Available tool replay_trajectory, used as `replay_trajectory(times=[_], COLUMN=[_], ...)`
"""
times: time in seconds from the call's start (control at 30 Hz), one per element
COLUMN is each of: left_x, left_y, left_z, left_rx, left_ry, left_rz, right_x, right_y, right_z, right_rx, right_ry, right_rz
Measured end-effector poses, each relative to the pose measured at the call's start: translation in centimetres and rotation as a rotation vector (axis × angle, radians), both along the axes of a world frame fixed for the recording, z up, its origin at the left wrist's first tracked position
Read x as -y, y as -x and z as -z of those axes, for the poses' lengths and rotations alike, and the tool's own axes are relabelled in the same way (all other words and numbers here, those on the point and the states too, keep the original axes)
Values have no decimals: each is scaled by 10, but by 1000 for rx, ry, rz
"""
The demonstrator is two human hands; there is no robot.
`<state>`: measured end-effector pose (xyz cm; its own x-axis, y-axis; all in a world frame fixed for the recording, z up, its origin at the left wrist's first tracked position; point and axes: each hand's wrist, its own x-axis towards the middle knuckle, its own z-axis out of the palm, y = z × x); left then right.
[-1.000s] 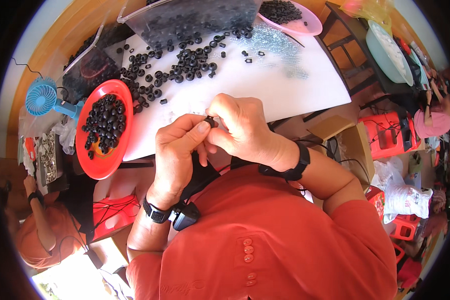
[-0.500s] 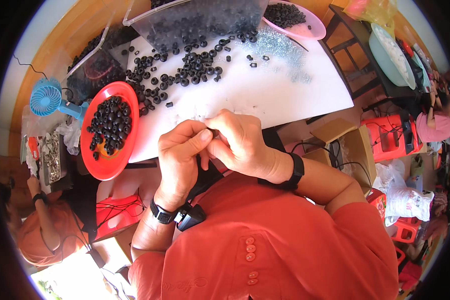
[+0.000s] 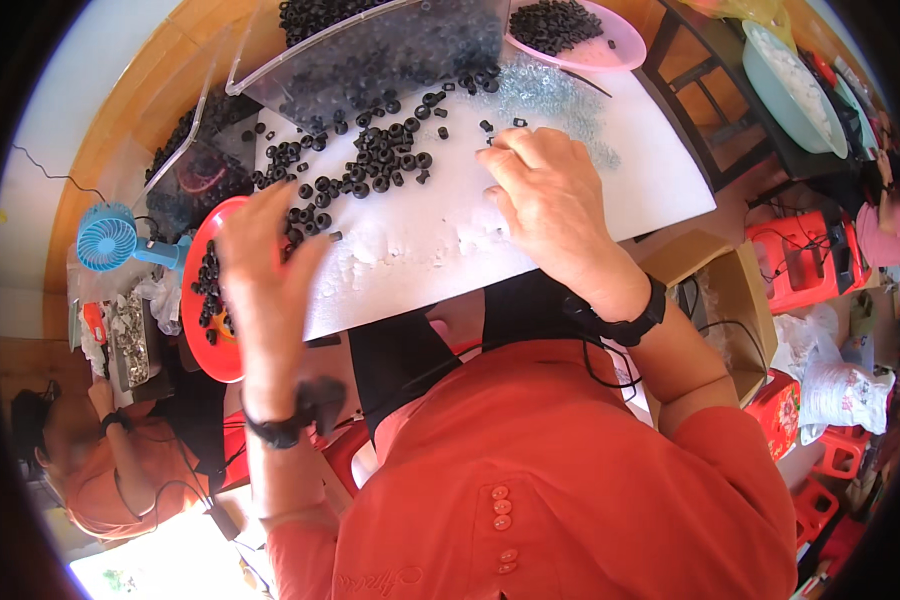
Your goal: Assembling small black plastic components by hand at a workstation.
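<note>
My left hand (image 3: 270, 265), blurred by motion, hovers over the right side of a red plate (image 3: 210, 357); its thumb stands apart from the fingers. Small black bead-like parts (image 3: 208, 290) lie in the plate, partly hidden by this hand. Over the right part of the white work surface (image 3: 430, 285) is my right hand (image 3: 552, 195), open, with bent fingers and the thumb apart. Its fingertips are close to a few small black pieces (image 3: 486, 126). More loose round black parts (image 3: 385, 150) are scattered between the hands, toward the far side.
A clear bin (image 3: 390, 60) of black parts stands at the back, near small clear pieces (image 3: 545, 95). At far right is a pink bowl (image 3: 625, 55) holding black pieces. A blue fan (image 3: 107, 237) stands left; a cardboard box (image 3: 745, 330) is at right. Another person (image 3: 120, 460) sits at left.
My hands were together with fingertips pinched near the front edge. They have parted: the left moved up and left over the plate, the right forward and right toward the loose pieces.
</note>
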<state>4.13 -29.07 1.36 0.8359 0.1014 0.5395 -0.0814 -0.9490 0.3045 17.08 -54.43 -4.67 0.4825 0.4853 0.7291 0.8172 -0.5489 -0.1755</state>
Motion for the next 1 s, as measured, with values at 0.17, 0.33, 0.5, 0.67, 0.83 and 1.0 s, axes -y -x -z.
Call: replay_trajectory(times=[0.17, 0.33, 0.5, 0.67, 0.83, 1.0], left_x=[56, 56, 59, 53, 47, 48], left_y=[-76, -86, -56, -45, -68, -60], left_z=[19, 31, 33, 24, 29, 27], left_rx=[-123, -247, -260, -246, -188, -237], left_ry=[-203, -382, -323, -220, -294, -354], left_rz=[220, 243, 302, 257, 237, 273], right_x=[-4, -1, 1, 4, 2, 3], right_y=[3, 3, 2, 3, 5, 5], right_z=[3, 6, 4, 3, 4, 6], right_rx=[-90, -73, -120, -120, -102, -66], right_ry=[109, 88, 92, 69, 44, 38], right_rz=[55, 50, 37, 22, 19, 19])
